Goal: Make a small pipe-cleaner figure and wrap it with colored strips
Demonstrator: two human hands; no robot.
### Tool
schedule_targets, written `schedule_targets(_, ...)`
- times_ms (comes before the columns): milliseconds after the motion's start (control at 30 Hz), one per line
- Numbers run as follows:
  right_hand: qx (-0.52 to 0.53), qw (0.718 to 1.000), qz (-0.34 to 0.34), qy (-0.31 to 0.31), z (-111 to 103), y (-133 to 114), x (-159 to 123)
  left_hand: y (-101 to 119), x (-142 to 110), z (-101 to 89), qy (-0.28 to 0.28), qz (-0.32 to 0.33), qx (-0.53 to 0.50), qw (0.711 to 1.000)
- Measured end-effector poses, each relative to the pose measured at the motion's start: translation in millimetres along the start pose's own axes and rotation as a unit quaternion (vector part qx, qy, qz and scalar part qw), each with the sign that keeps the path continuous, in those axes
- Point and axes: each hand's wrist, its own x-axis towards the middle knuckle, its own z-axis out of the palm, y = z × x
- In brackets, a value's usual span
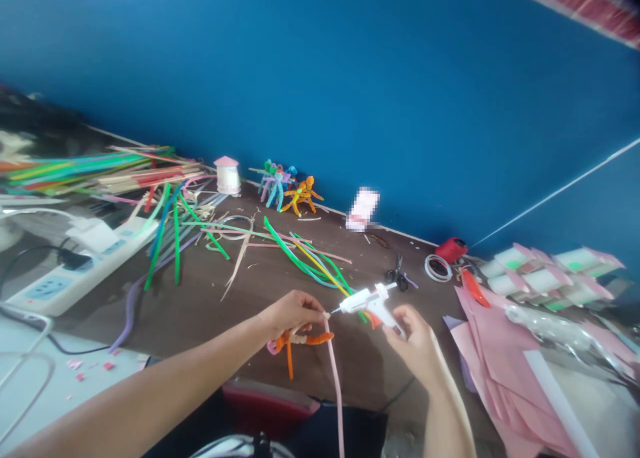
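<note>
In the head view, my left hand [297, 315] is closed on a figure of pipe cleaners [315, 339], orange and beige with a bit of pink. A long pale pink pipe cleaner [336, 385] hangs down from my left fingertips. My right hand [413, 341] grips the handle end of a white hot glue gun [365, 301]. Its nozzle points left, close to my left fingertips and the top of the pink pipe cleaner; whether it touches is too small to tell. My left fingers and palm hide part of the figure.
Loose green and yellow pipe cleaners [287, 245] lie behind my hands. A power strip [80, 271] with plugs sits left. Finished figures [303, 195] stand by the blue wall. Scissors [397, 275], a tape roll [438, 269] and pink sheets [495, 351] are right.
</note>
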Motion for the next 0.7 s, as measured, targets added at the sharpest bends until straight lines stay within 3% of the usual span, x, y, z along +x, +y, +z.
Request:
schedule_targets(133, -0.012, 0.995, 0.065, 0.071, -3, 36, 7, -2, 2, -3.0, -0.009, -0.004, -0.031, 0.999)
schedule_targets(267, -0.084, 0.969, 0.17, 0.157, -7, 69, 12, -4, 4, -4.7, -0.006, -0.032, -0.055, 0.998)
schedule_targets(367, -0.126, 0.957, 0.185, 0.182, -5, 67, 12, -5, 5, -4.1, 0.006, -0.053, -0.072, 0.996)
schedule_targets(467, -0.119, 0.959, 0.122, 0.227, 9, 39, 8, -5, 6, -3.3, 0.005, -0.039, -0.068, 0.997)
schedule_targets(500, -0.066, 0.972, 0.094, 0.203, 17, 26, 6, -5, 6, -3.1, 0.002, -0.029, -0.063, 0.998)
schedule_targets(567, 0.065, 0.993, 0.044, 0.088, 36, -1, 1, -5, 6, -2.8, -0.004, -0.012, -0.056, 0.998)
schedule_targets(633, 0.158, 0.987, 0.008, -0.021, 56, -26, -2, -5, 6, -2.6, -0.001, -0.006, -0.051, 0.999)
schedule_targets(700, 0.191, 0.979, 0.001, -0.071, 73, -43, -4, -5, 5, -2.3, 0.005, -0.016, -0.049, 0.999)
